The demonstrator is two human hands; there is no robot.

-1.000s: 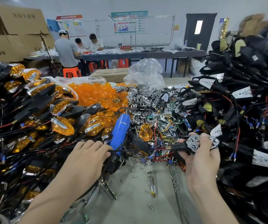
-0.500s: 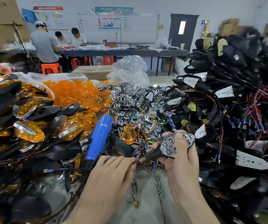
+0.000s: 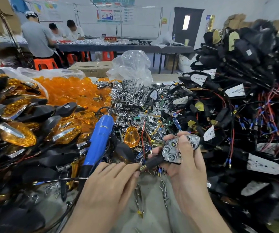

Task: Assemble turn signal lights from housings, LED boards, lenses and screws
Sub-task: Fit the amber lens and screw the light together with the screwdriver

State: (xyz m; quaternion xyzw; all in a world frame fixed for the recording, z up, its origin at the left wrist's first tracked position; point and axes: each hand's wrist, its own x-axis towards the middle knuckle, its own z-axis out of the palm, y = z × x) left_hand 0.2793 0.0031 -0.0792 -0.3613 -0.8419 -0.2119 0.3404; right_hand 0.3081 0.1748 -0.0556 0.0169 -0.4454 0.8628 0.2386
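A black plastic turn signal housing with a chrome honeycomb reflector insert [image 3: 173, 153] is held in the right hand [image 3: 188, 167], low in the middle of the view, above the grey counter [image 3: 152, 212]. The right fingers [image 3: 184, 143] are curled over the top of the reflector and the thumb is set against its near edge, so the part is firmly gripped. The housing's black stem points left and ends in a brass threaded tip [image 3: 142, 168]. The left hand [image 3: 108, 187] is laid palm down, its fingers [image 3: 132, 170] nearly straight and side by side, and the stem tip is touched by them; the thumb is hidden under the hand.

A blue-bodied electric screwdriver [image 3: 101, 137] is propped just left of the hands, tilted, tip down. A single amber faceted lens [image 3: 132, 136] is lying between the screwdriver and the held housing. A heap of loose amber lenses [image 3: 71, 93] is piled behind, with a heap of chrome reflector pieces [image 3: 128, 96] beside it. Finished amber-and-black lights [image 3: 17, 133] are stacked at left; black housings with red and black wires [image 3: 246, 84] are stacked high at right. Small silver screws [image 3: 164, 190] are scattered on the counter between the wrists. Three seated workers [image 3: 38, 36] are seen at a far table.
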